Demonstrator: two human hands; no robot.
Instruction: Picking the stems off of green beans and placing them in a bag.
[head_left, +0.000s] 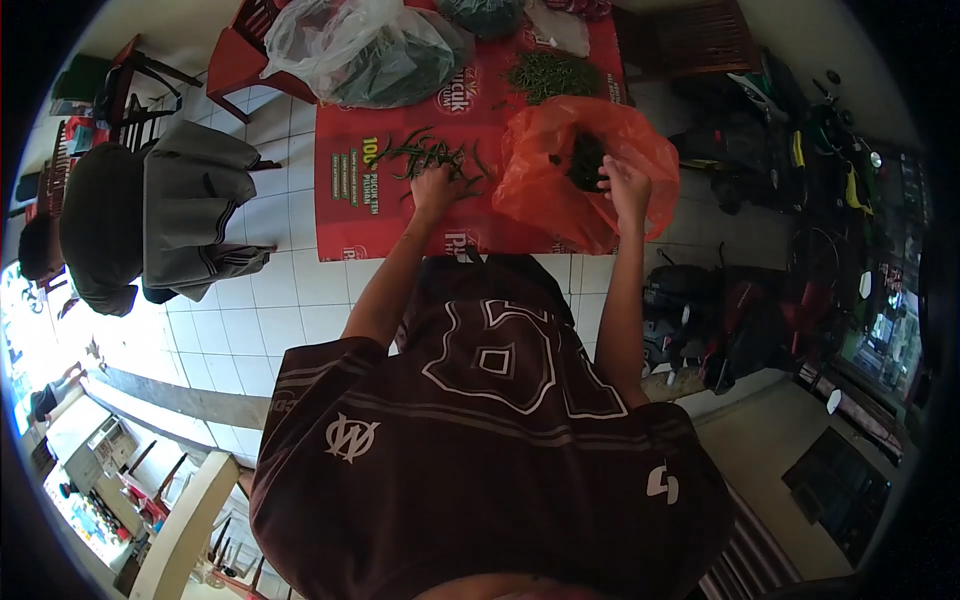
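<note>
Long green chillies (420, 154) lie in a loose heap on the red printed table cover (337, 236). My left hand (435, 187) rests at the near edge of this heap with its fingers curled down among the chillies; whether they grip any is hidden. To the right, an orange plastic bag (536, 184) stands with its mouth spread wide, dark green contents (586, 161) inside. Over the right side of that mouth is my right hand (624, 187), its fingers bent and slightly apart, with nothing visible in them.
Behind the orange bag lies a pile of thin green stems (553, 76). A large clear plastic bag (367, 56) of greens fills the far left corner, near another dark full bag (484, 15). A person (105, 217) bends over at the left. Wooden chairs (259, 56) and parked motorbikes (750, 315) flank the table.
</note>
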